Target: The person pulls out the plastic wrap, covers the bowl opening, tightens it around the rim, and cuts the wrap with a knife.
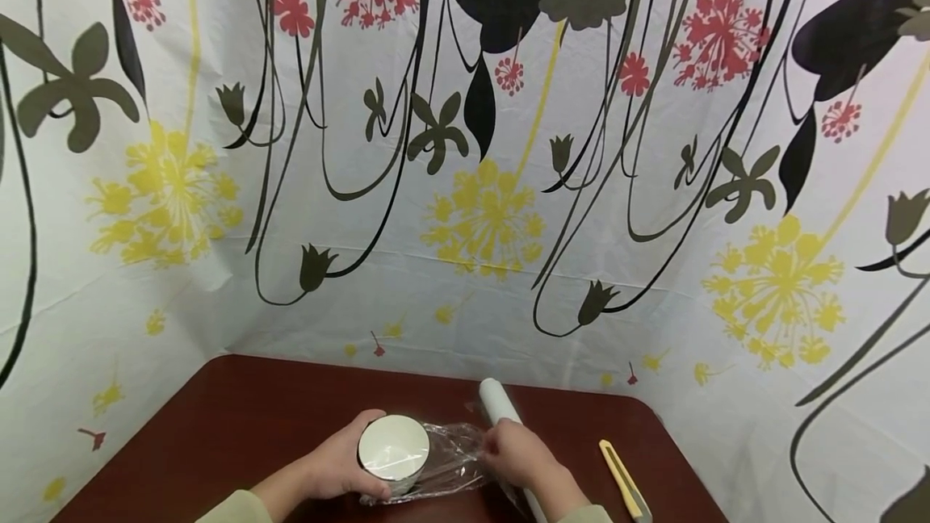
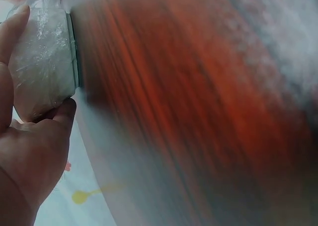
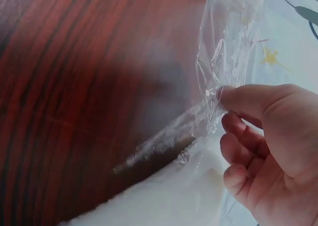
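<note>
My left hand (image 1: 337,458) grips a round container with a pale, flat top (image 1: 394,448), thumb on the near side and fingers round the far side. Clear plastic film (image 2: 44,42) covers the container's side in the left wrist view. From there the crinkled film (image 1: 454,458) stretches across to my right hand (image 1: 519,454), whose thumb and fingers pinch its gathered end. In the right wrist view the pinched film (image 3: 213,82) hangs in folds by the thumb. A white roll (image 1: 498,402) lies lengthwise beneath my right hand, partly hidden by it.
On the right of the dark red-brown table (image 1: 291,390) lies a yellow utility knife (image 1: 623,479). A white sheet with a flower print (image 1: 465,329) hangs behind the table and at both sides.
</note>
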`<state>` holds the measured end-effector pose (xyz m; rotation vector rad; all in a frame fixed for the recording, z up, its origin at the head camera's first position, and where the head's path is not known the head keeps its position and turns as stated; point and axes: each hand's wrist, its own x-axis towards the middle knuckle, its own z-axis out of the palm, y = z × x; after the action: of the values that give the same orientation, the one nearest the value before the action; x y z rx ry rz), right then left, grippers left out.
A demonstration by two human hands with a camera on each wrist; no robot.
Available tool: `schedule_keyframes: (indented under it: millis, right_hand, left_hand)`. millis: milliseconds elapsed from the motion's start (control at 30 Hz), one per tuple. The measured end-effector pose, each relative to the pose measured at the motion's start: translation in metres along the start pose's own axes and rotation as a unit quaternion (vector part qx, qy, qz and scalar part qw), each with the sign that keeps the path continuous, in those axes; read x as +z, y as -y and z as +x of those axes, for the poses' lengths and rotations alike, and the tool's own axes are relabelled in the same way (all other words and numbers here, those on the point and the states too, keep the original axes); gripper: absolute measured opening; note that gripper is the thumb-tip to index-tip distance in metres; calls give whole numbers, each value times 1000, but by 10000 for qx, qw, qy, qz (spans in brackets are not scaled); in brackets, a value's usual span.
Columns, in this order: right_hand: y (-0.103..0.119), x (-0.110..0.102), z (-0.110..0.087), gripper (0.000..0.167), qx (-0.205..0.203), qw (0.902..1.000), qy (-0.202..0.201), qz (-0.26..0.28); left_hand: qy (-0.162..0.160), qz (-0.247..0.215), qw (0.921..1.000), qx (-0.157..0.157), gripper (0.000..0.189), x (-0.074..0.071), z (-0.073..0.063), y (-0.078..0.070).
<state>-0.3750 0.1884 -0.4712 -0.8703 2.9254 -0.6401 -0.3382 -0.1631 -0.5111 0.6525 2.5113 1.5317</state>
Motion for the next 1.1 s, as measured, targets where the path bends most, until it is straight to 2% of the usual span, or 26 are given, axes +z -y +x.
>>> schedule_keyframes:
  millis: [100,233,367,433,467,567,600,700,833,967,1100]
  right_hand:
    - [0,3,1,24,81,9998,-32,-192]
    - [-1,4,2,7,6,9995,-129,-283]
    - [0,4,3,49,-28,9996,-166,-216]
    - [0,3,3,54,-119,9995,-125,-263]
    - [0,3,4,50,-114,9995,-75,-277]
    - [-1,2,4,18,-74,9996,61,-279]
    - [-1,2,5,14,-20,9996,105,-256]
    - [-1,2,5,26,97,9996,102,-234]
    - [1,3,5,37,73,9986,-100,-512]
    - [2,4,7,35,126,9966,-262,-771]
    - [6,7,9,29,201,9934,-467,-1033]
  left_hand:
    - [79,-45,10000,-35,108,2,1,1]
    - [173,-137,9997,-54,106,3,2,1]
    - [219,-177,9996,-79,107,4,3,1]
    - [224,-159,9996,-86,108,4,3,1]
    - [226,-152,9996,-87,108,4,3,2]
    - [257,-175,9995,-63,108,5,3,2]
    - [273,-198,9994,-44,107,5,3,2]
    - [315,-267,9991,34,106,7,4,1]
    - [349,-346,9987,143,105,11,5,-2]
    - [353,-358,9985,196,107,15,7,-5]
    - [315,-175,9991,228,114,21,8,-8]
